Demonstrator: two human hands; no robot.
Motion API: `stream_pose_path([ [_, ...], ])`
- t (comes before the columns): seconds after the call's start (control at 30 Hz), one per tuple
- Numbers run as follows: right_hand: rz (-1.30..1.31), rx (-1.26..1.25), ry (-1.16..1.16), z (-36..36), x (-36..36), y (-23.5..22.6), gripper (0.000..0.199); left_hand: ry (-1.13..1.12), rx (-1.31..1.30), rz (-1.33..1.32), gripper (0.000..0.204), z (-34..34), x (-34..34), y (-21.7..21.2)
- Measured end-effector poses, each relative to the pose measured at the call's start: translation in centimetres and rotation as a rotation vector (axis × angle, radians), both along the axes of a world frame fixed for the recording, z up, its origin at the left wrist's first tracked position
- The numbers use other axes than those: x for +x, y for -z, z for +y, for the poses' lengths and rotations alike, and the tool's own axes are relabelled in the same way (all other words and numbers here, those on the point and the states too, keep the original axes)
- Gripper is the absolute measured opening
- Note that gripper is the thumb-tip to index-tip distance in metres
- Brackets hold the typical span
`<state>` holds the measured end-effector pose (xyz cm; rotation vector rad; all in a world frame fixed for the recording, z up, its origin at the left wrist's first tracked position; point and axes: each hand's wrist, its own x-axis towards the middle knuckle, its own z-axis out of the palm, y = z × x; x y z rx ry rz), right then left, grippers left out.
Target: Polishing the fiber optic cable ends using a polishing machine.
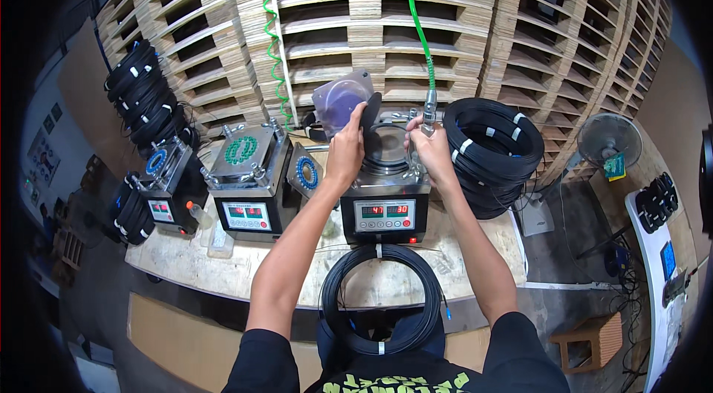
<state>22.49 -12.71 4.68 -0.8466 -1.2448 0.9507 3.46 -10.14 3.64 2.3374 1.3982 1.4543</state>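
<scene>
My left hand is closed on the edge of a thin black disc, tilted up above a bench polishing machine. Just behind the disc stands a clear purplish sheet with a round outline; whether my fingers touch it too is hard to tell. In my right hand is a metal air blow gun, hanging from a green hose. It points down at the right side of the machine's round plate. A black cable coil lies at the table's front edge, over my lap.
Left of my arms are two more machines, a ring holder with blue connectors and an orange-capped bottle. Cable coils are stacked at right and far left. Wooden pallets rise behind; a fan stands right.
</scene>
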Motion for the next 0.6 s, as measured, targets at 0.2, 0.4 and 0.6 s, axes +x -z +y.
stream_pose_path([
  [0.2,0.13,0.019,-0.096,0.0,-4.0,0.4,0.007,-0.055,0.126,-0.063,0.055,-0.1,-1.1,0.8],
  [0.4,-0.104,0.167,0.24,3.8,-1.8,2.1,0.006,-0.047,0.117,-0.089,0.05,0.3,-0.5,0.8],
  [0.6,0.084,0.046,-0.122,2.6,-0.3,0.4,0.012,-0.029,0.174,-0.083,0.051,0.3,-1.3,1.1],
])
